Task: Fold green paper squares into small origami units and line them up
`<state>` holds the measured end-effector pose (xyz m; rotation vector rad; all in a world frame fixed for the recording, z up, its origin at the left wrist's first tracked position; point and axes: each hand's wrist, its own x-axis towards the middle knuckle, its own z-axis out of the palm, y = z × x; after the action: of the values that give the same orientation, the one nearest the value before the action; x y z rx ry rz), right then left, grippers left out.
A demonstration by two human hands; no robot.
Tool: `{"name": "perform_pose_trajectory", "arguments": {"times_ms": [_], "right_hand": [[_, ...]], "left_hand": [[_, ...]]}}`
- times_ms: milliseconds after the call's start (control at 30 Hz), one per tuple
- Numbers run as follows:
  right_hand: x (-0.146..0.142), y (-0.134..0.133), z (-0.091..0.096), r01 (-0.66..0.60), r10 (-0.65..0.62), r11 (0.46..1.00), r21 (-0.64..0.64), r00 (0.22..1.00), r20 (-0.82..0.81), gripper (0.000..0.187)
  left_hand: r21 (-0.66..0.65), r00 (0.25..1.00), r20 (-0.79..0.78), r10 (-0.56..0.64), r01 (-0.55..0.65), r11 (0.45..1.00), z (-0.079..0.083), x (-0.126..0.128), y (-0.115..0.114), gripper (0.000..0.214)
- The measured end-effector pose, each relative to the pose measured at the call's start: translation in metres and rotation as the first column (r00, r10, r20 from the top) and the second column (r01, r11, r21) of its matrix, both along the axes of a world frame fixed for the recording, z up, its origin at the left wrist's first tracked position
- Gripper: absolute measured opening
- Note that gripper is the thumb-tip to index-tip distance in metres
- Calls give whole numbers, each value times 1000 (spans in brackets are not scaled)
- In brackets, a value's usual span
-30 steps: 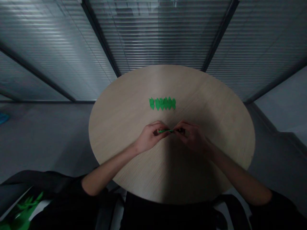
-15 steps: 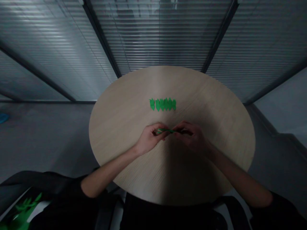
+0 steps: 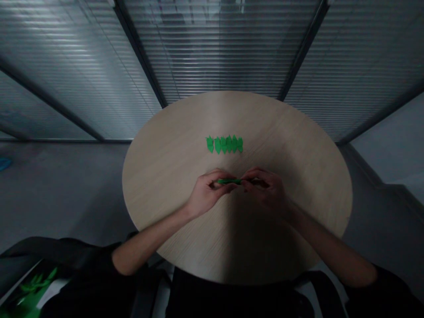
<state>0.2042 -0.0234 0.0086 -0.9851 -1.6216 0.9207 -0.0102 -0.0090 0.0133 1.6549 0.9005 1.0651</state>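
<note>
Over the near middle of the table, my left hand (image 3: pixel 207 191) and my right hand (image 3: pixel 267 185) pinch a thin folded piece of green paper (image 3: pixel 228 181) from both ends. It is seen almost edge-on, so its full shape is hidden. The thumbs press from the near side, the fingertips from the far side. Just beyond my hands, several small green folded paper pieces (image 3: pixel 224 144) with pointed ends lie in a row. The leftmost piece (image 3: pixel 210 144) sits slightly apart from the others.
The round wooden table (image 3: pixel 159 163) fills the middle of the view. Beyond it stand glass partitions with blinds (image 3: pixel 218 53). At the lower left, an open bag or box (image 3: pixel 20 278) holds more green material. A blue item (image 3: pixel 4 163) is on the floor at far left.
The green paper between my fingers now looks flatter and more closed; earlier its layers were spread at the left end. My hands have barely shifted, and the row has not moved.
</note>
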Motion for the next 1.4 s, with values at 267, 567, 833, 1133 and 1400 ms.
{"name": "perform_pose_trajectory", "arguments": {"times_ms": [267,567,833,1133,1400], "right_hand": [[-2,-3,2,18,-19,999,37,1000,23,12],[-3,-3,7,-25,18,997,70,995,98,9],[-4,-1,7,9,-60,980,201,967,248,12],[-3,-1,7,-25,2,996,83,961,276,12],[-3,-1,8,7,-13,1000,28,972,236,16]], "left_hand": [[-34,998,60,2,0,999,1,2,-2,12],[57,1000,7,11,-11,998,1,1,-4,12],[268,995,-88,57,-32,963,-3,1,-2,7],[269,995,-77,57,-34,963,-6,0,0,11],[182,997,-70,42,-29,983,-5,3,1,16]]}}
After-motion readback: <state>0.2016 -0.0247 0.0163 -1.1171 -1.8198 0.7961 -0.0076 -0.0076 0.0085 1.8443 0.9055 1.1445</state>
